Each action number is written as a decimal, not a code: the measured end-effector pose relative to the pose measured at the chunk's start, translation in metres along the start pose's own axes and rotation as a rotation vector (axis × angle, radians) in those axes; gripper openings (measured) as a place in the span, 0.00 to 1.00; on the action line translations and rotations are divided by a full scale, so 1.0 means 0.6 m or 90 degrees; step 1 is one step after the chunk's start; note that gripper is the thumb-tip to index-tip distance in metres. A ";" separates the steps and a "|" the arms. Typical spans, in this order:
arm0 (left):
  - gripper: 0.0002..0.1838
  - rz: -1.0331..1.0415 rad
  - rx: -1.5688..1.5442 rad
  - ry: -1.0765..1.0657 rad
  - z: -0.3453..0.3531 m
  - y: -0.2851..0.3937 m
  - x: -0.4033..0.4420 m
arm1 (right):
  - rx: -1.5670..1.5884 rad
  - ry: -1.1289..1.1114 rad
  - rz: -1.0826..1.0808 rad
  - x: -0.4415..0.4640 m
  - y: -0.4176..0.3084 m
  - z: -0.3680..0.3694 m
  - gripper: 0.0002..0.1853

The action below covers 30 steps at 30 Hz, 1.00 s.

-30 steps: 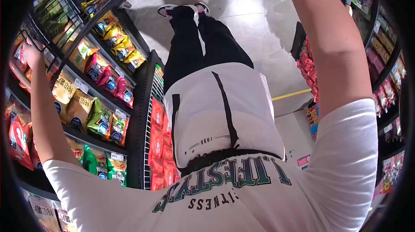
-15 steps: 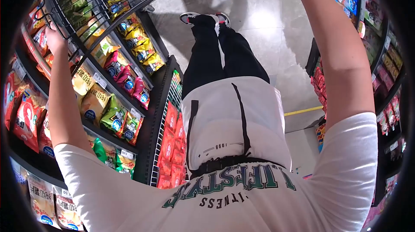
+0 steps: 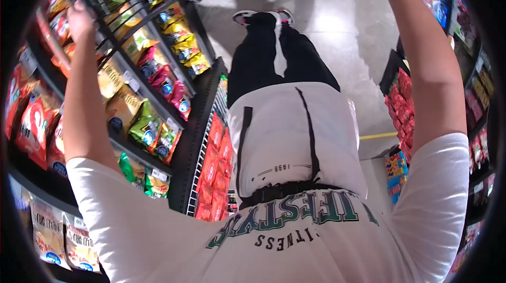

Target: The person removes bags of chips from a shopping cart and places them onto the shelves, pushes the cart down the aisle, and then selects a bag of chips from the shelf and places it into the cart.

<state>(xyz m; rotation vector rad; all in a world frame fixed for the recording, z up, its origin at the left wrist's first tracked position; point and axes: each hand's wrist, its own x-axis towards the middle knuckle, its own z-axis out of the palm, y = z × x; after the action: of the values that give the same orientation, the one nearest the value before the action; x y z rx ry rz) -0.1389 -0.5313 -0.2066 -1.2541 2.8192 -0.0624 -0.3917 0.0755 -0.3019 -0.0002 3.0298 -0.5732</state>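
Note:
My left hand (image 3: 80, 21) is raised at the upper left, its fingers curled and slightly blurred. It appears to grip the edge of a black wire shopping cart (image 3: 174, 2), whose grid and curved rim cross the upper left. Behind and beneath the wire lie shelves of snack bags, including a tan bag (image 3: 124, 108) and a green bag (image 3: 144, 125). A red bag (image 3: 35, 127) sits below my left forearm. My right arm stretches up on the right side, and the right hand is beyond the top edge.
A wire rack of red packets (image 3: 213, 177) stands beside my left hip. On my right are hanging red packets (image 3: 403, 109), a blue-and-yellow display (image 3: 396, 175) and further stocked shelves (image 3: 477, 135). Grey tiled floor (image 3: 327, 24) runs between the two sides, with a yellow line.
The view has shifted, so my body sits farther right and higher in the picture. My left hand appears slightly higher, still by the cart wire. More red packets show on the right.

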 end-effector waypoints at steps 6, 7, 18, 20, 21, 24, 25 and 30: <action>0.24 0.071 -0.156 0.072 0.013 -0.014 -0.011 | -0.148 -0.052 0.006 0.037 0.054 0.032 0.29; 0.24 0.032 -0.160 0.003 -0.027 0.021 -0.031 | -0.137 -0.053 -0.001 0.040 0.048 0.026 0.28; 0.27 0.076 -0.224 0.045 -0.001 -0.010 -0.018 | -0.192 -0.063 0.034 0.046 0.047 0.019 0.29; 0.28 0.085 -0.208 0.029 -0.013 -0.006 -0.017 | -0.184 -0.082 0.033 0.059 0.066 0.029 0.30; 0.28 0.115 -0.168 0.078 0.018 -0.025 -0.007 | -0.167 -0.091 0.037 0.060 0.072 0.032 0.30; 0.19 0.314 0.042 0.014 0.015 -0.032 0.008 | -0.185 -0.087 -0.029 0.119 0.198 -0.007 0.29; 0.19 0.255 -0.097 0.005 0.030 0.013 -0.027 | -0.226 -0.068 -0.011 0.098 0.175 -0.057 0.28; 0.26 0.092 -0.264 0.049 0.006 -0.006 -0.014 | -0.196 -0.058 0.045 0.039 0.010 -0.001 0.27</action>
<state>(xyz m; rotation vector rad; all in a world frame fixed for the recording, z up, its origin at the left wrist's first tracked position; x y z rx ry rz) -0.1303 -0.5278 -0.2094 -1.1183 3.0846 0.5163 -0.4150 0.0808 -0.3047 0.0657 2.9801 -0.0948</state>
